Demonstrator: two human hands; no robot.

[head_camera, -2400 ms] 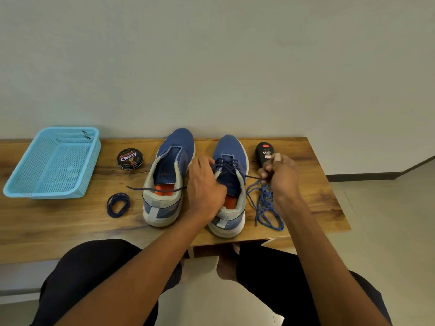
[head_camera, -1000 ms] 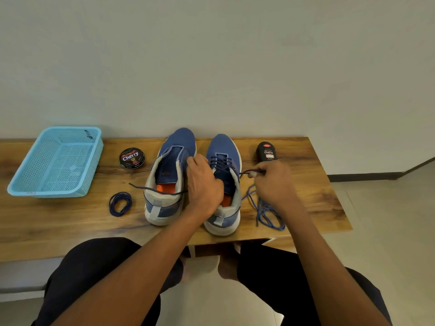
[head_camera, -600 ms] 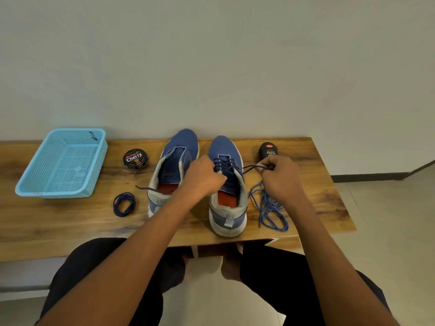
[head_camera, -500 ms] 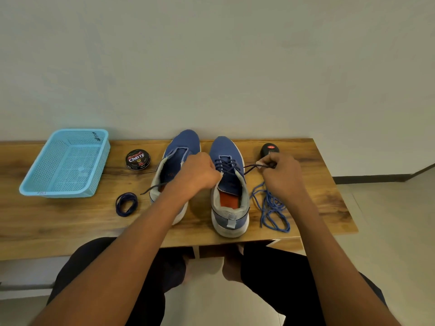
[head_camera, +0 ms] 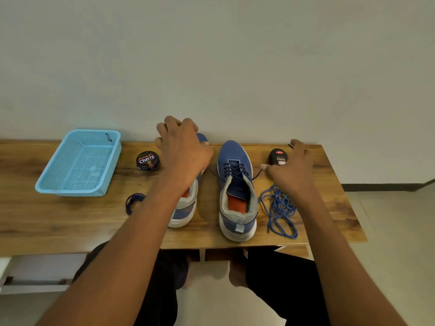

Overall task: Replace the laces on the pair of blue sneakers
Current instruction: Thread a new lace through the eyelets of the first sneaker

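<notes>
Two blue sneakers stand side by side on the wooden bench (head_camera: 58, 220), heels toward me. The right sneaker (head_camera: 236, 196) has a dark navy lace (head_camera: 233, 169) threaded through its eyelets, with one end trailing toward each hand. My left hand (head_camera: 183, 151) is raised over the front of the left sneaker (head_camera: 184, 208), fingers spread and loosely bent, and hides most of that shoe. My right hand (head_camera: 289, 169) is to the right of the right sneaker, fingers spread; its thumb is beside the lace's right end. A loose bright blue lace (head_camera: 280, 208) lies tangled under my right wrist.
A light blue mesh basket (head_camera: 80, 161) sits at the bench's left. A round polish tin (head_camera: 148, 160) lies beside it, and a black polish bottle (head_camera: 277, 156) is behind my right hand. A coiled dark lace (head_camera: 133, 201) lies left of my left forearm. My knees are below the bench edge.
Both hands have opened from pinching the navy lace ends. The left hand rose up and away over the left sneaker's toe; the right hand spread out near the polish bottle.
</notes>
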